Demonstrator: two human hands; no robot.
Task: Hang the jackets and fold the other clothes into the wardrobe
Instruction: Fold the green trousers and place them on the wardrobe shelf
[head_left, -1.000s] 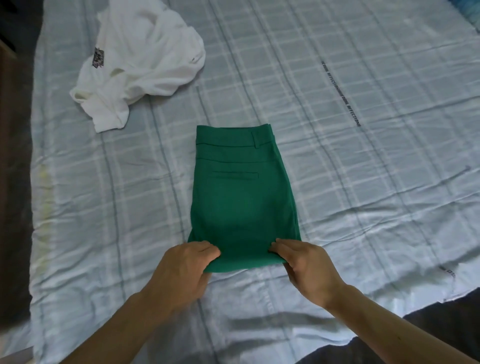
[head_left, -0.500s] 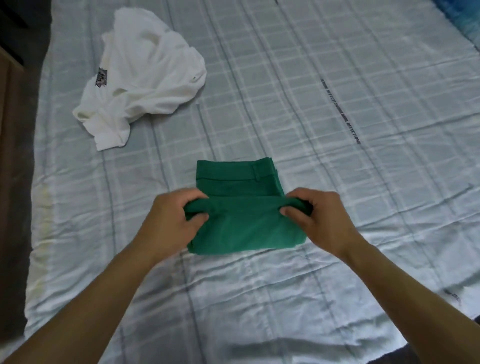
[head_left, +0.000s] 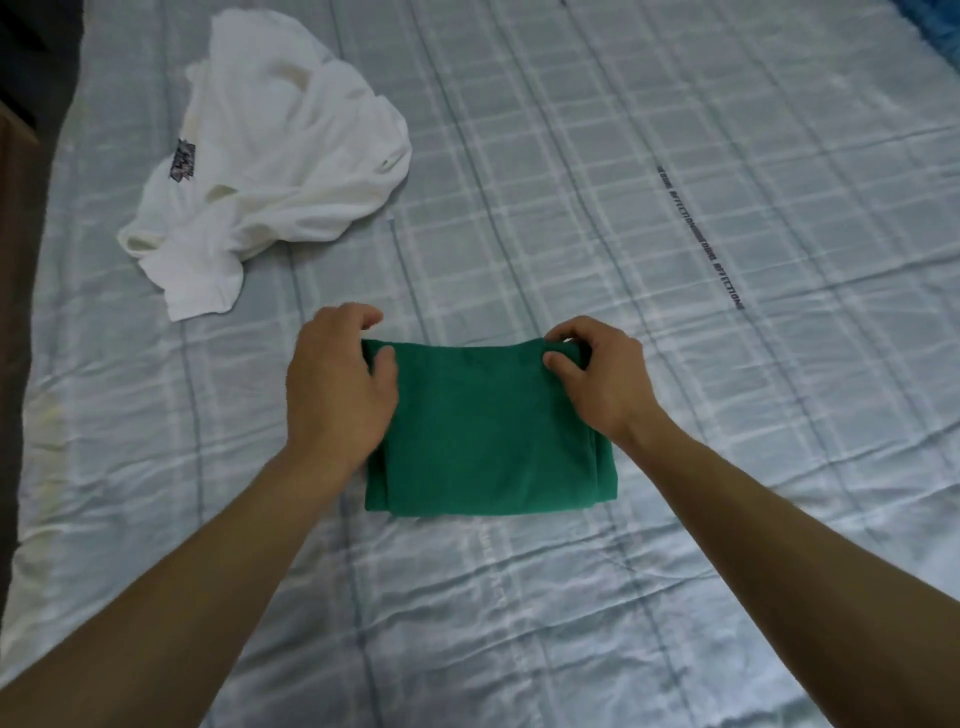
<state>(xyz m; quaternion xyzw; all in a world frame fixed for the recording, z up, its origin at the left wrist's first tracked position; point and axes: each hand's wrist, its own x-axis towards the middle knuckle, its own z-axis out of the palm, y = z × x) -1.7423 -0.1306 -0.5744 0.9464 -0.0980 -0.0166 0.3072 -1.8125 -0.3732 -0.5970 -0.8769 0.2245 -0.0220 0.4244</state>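
Pinching the far corners of the folded green woven trousers (head_left: 488, 431), my left hand (head_left: 337, 384) and right hand (head_left: 597, 379) sit equally near. That flat, matte bundle lies straight ahead on the wrinkled pale-blue plaid bedsheet (head_left: 675, 156), long axis left-right. A crumpled white cotton shirt (head_left: 275, 156) lies far-left.
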